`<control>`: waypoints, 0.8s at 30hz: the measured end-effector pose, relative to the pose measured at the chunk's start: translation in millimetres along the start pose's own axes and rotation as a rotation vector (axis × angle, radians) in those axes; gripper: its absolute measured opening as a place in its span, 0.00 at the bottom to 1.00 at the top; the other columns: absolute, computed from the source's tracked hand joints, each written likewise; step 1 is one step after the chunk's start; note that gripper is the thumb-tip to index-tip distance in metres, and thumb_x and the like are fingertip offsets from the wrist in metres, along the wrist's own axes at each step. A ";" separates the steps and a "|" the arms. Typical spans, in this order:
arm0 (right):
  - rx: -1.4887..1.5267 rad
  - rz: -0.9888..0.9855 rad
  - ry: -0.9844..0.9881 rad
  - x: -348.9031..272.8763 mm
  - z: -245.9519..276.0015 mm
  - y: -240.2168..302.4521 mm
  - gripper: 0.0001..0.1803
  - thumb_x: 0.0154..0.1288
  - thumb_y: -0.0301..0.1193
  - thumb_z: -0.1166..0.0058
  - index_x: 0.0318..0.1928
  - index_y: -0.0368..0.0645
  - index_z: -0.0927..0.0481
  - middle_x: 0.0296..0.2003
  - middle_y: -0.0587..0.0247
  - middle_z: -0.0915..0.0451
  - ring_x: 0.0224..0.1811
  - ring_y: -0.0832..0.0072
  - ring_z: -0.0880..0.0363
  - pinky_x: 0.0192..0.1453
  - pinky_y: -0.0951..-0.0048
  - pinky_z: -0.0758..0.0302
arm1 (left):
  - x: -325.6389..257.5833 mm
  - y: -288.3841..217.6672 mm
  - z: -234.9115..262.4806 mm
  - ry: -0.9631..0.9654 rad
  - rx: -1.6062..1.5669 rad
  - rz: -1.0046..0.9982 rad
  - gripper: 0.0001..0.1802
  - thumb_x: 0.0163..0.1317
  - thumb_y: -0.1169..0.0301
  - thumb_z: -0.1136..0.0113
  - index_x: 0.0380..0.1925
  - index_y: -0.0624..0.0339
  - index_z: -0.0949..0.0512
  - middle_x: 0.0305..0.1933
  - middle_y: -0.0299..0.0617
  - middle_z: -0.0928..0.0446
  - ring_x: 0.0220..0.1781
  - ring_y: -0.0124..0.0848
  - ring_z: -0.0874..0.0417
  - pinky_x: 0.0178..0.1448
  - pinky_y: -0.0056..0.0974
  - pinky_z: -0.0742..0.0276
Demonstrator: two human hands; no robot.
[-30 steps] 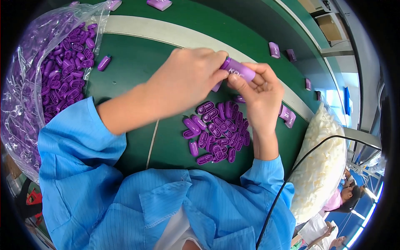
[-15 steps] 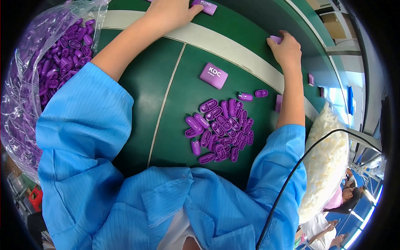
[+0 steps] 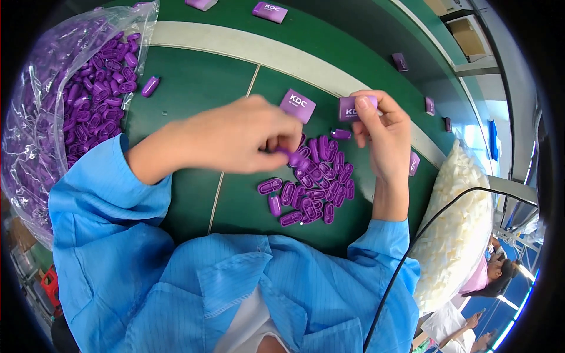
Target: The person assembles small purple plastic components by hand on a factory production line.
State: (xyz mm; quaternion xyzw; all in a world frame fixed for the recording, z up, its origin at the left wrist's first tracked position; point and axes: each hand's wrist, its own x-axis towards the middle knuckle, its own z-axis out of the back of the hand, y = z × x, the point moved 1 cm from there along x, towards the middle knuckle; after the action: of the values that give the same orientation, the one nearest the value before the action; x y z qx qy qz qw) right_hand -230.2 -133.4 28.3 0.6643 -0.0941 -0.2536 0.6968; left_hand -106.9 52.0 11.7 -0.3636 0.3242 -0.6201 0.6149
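In the middle of the green work surface lies a heap of small purple capsule-shaped plastic pieces (image 3: 318, 194), several showing a hollow side. My left hand (image 3: 253, 135) is over the heap's upper left edge, fingers closed on a purple capsule-shaped piece (image 3: 294, 157); motion blurs it. My right hand (image 3: 385, 132) pinches a purple block with white print (image 3: 348, 109) between thumb and fingers, above the heap's far right side. A second purple block (image 3: 297, 105) rests on the surface between the hands. One loose capsule-shaped piece (image 3: 340, 134) lies just beyond the heap.
A clear bag (image 3: 35, 117) full of purple pieces stands at the left, with a single piece (image 3: 150, 86) beside it. Purple blocks (image 3: 270, 12) sit along the green strip behind a pale rail (image 3: 223, 41). At right are a bag of cream-coloured pieces (image 3: 450, 235) and a black cable (image 3: 406, 253).
My left hand has come back from the far strip to the heap and closed on a piece. My right hand has drawn back toward me, bringing a purple block over the table.
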 end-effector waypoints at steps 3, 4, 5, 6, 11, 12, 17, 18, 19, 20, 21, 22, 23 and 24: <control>0.171 0.018 0.150 2.3 -11.0 -0.7 0.10 0.58 0.26 0.43 0.40 0.36 0.24 0.30 0.63 0.22 0.26 0.82 0.25 0.27 0.85 0.27 | 20.3 4.1 12.1 -0.153 -0.116 0.076 0.05 0.55 0.76 0.44 0.32 0.62 0.26 0.24 0.40 0.23 0.23 0.26 0.22 0.29 0.29 0.26; 0.192 0.003 0.193 3.8 -14.8 -1.0 0.10 0.59 0.26 0.44 0.41 0.35 0.25 0.31 0.62 0.22 0.26 0.82 0.24 0.28 0.85 0.26 | 26.4 6.2 16.7 -0.197 -0.248 0.180 0.04 0.57 0.75 0.45 0.32 0.61 0.26 0.24 0.39 0.23 0.24 0.24 0.23 0.28 0.28 0.27; 0.183 0.009 0.149 6.8 -15.1 -4.3 0.12 0.59 0.25 0.44 0.42 0.34 0.26 0.31 0.61 0.22 0.27 0.80 0.23 0.30 0.84 0.24 | 31.9 12.7 18.4 -0.207 -0.330 0.209 0.05 0.60 0.73 0.47 0.33 0.62 0.26 0.25 0.37 0.23 0.25 0.21 0.23 0.28 0.25 0.27; 0.182 0.014 0.150 9.5 -15.2 -5.5 0.12 0.59 0.25 0.44 0.42 0.34 0.26 0.31 0.61 0.22 0.27 0.80 0.23 0.30 0.84 0.24 | 34.9 18.4 19.4 -0.209 -0.326 0.206 0.05 0.60 0.73 0.47 0.33 0.62 0.26 0.25 0.37 0.23 0.25 0.21 0.23 0.28 0.25 0.27; 0.321 -0.081 0.201 16.8 -17.0 -16.0 0.11 0.59 0.24 0.45 0.42 0.34 0.27 0.31 0.61 0.21 0.28 0.80 0.22 0.31 0.84 0.23 | 38.2 32.6 15.9 -0.268 -0.526 0.159 0.08 0.60 0.73 0.44 0.38 0.63 0.27 0.31 0.36 0.23 0.32 0.20 0.23 0.36 0.24 0.27; 0.323 -0.090 0.196 17.0 -15.9 -17.5 0.11 0.59 0.24 0.45 0.42 0.34 0.27 0.31 0.61 0.21 0.28 0.80 0.22 0.31 0.84 0.23 | 38.4 34.2 14.1 -0.285 -0.506 0.072 0.09 0.59 0.73 0.43 0.39 0.63 0.27 0.33 0.35 0.23 0.35 0.20 0.23 0.39 0.24 0.27; 0.494 -0.017 0.214 18.3 -14.7 -19.4 0.11 0.62 0.27 0.48 0.43 0.36 0.27 0.35 0.60 0.22 0.35 0.78 0.22 0.38 0.79 0.21 | 38.5 38.5 11.1 -0.322 -0.611 0.052 0.12 0.57 0.76 0.42 0.43 0.63 0.27 0.37 0.36 0.23 0.38 0.20 0.23 0.45 0.25 0.27; 0.534 -0.008 0.167 17.4 -17.3 -18.8 0.11 0.62 0.27 0.48 0.44 0.37 0.28 0.37 0.60 0.22 0.38 0.76 0.22 0.41 0.76 0.21 | 38.8 38.6 10.4 -0.351 -0.678 0.039 0.13 0.57 0.76 0.42 0.43 0.63 0.27 0.38 0.37 0.23 0.38 0.21 0.22 0.45 0.26 0.27; 0.599 -0.027 0.239 16.4 -18.1 -21.2 0.11 0.63 0.27 0.49 0.45 0.38 0.28 0.41 0.59 0.23 0.43 0.74 0.23 0.49 0.71 0.23 | 38.9 39.4 9.3 -0.350 -0.675 0.036 0.13 0.57 0.76 0.42 0.43 0.63 0.27 0.38 0.37 0.23 0.38 0.21 0.22 0.45 0.26 0.27; 0.599 -0.023 0.238 16.2 -20.0 -24.2 0.11 0.63 0.27 0.49 0.45 0.38 0.28 0.41 0.59 0.23 0.43 0.74 0.23 0.49 0.71 0.23 | 38.5 40.2 7.5 -0.357 -0.713 0.044 0.14 0.57 0.77 0.43 0.45 0.63 0.27 0.39 0.38 0.23 0.39 0.21 0.22 0.46 0.26 0.27; 0.578 -0.031 0.235 16.3 -23.2 -27.2 0.11 0.63 0.26 0.49 0.45 0.37 0.28 0.40 0.59 0.23 0.43 0.74 0.23 0.50 0.71 0.23 | 38.1 40.0 6.7 -0.363 -0.751 0.053 0.14 0.58 0.78 0.43 0.46 0.64 0.27 0.40 0.39 0.23 0.40 0.22 0.22 0.47 0.26 0.27; 0.557 -0.039 0.232 16.4 -25.3 -28.1 0.11 0.63 0.26 0.49 0.45 0.37 0.28 0.40 0.59 0.23 0.43 0.73 0.23 0.51 0.71 0.24 | 37.5 38.8 6.7 -0.362 -0.748 0.051 0.14 0.58 0.78 0.43 0.46 0.64 0.27 0.40 0.39 0.23 0.40 0.22 0.22 0.47 0.26 0.27; 0.528 -0.026 0.228 16.0 -26.1 -27.6 0.11 0.61 0.24 0.48 0.44 0.36 0.28 0.39 0.60 0.22 0.42 0.74 0.23 0.51 0.72 0.25 | 35.9 37.7 5.8 -0.370 -0.674 0.075 0.15 0.58 0.77 0.44 0.46 0.64 0.27 0.42 0.39 0.23 0.42 0.22 0.23 0.48 0.26 0.27; 0.528 -0.027 0.228 14.7 -27.6 -26.6 0.11 0.61 0.24 0.48 0.44 0.36 0.28 0.39 0.60 0.22 0.42 0.74 0.23 0.51 0.72 0.25 | 35.0 37.0 5.4 -0.377 -0.601 0.100 0.15 0.58 0.77 0.44 0.47 0.64 0.26 0.43 0.40 0.23 0.44 0.23 0.23 0.48 0.26 0.27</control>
State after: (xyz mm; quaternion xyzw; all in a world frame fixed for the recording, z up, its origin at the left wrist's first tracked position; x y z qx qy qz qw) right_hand -210.8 -115.9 -3.5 0.8482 -0.0689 -0.1533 0.5024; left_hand -82.1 16.1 -15.0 -0.6199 0.3903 -0.3884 0.5591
